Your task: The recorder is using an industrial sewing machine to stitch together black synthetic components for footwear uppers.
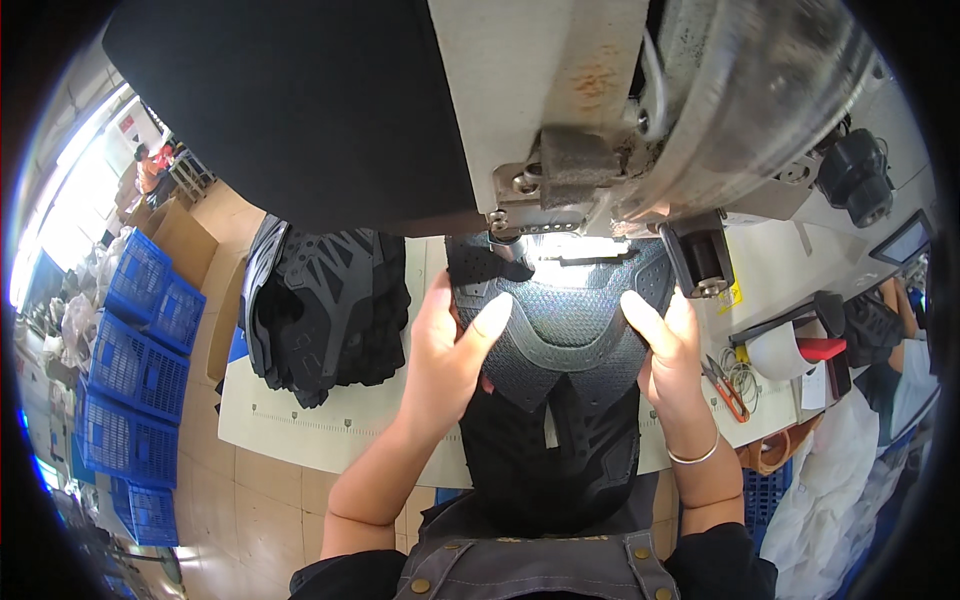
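Note:
A black textured shoe upper [575, 325] with a curved smooth overlay lies under the lit head of a sewing machine [545, 110]. My left hand [455, 340] grips its left edge, thumb on top and fingers mostly hidden beneath. On the opposite edge my right hand [665, 345] holds it the same way, a bracelet [695, 455] on that wrist. More dark shoe pieces [550, 455] hang below it over the table's near edge, toward my lap. Bright light washes out the area by the needle.
Left of my hands a stack of black shoe uppers [335, 310] sits on the pale table [300, 425]. Orange-handled snips [728, 390] and coiled wire lie at right. Blue crates [135, 365] line the floor at left. Other people are farther off on both sides.

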{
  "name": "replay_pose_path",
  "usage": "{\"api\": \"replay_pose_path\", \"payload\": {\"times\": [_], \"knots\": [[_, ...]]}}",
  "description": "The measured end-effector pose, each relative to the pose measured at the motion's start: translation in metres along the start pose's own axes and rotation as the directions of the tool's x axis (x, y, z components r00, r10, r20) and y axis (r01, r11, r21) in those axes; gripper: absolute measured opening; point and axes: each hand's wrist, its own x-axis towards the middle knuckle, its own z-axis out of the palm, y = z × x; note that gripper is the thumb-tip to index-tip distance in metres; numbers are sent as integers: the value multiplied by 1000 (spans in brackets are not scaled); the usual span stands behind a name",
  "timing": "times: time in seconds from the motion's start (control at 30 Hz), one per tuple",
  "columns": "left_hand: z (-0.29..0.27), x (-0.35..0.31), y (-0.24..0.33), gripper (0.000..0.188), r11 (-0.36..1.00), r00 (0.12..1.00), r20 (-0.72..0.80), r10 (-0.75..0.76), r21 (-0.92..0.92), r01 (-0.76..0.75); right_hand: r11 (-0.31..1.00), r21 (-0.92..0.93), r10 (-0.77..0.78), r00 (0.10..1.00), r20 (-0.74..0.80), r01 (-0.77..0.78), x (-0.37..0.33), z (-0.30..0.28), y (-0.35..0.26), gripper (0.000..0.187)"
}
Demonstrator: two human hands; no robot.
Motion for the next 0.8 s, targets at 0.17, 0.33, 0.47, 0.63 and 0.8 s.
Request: {"api": "replay_pose_path", "payload": {"times": [0.17, 0.33, 0.47, 0.63, 0.8], "knots": [[-10, -27, 11, 35, 975, 970, 113, -213, 94, 203, 999, 30, 21, 1000, -10, -21, -3, 0, 4, 20], [-18, -49, 3, 36, 971, 954, 178, -241, 39, 238, 998, -9, 66, 997, 31, -65, -13, 2, 6, 23], [-21, -68, -22, 42, 922, 881, 273, -386, 77, 380, 983, -70, 179, 973, 147, -170, -20, -6, 2, 15], [-2, -81, -50, 43, 977, 907, 363, -212, 88, 193, 974, -111, 207, 976, 67, -199, -31, 8, 3, 10], [26, -58, -35, 22, 958, 940, 271, -206, -139, 250, 967, -179, 199, 977, 78, -183, -39, 5, 4, 12]]}}
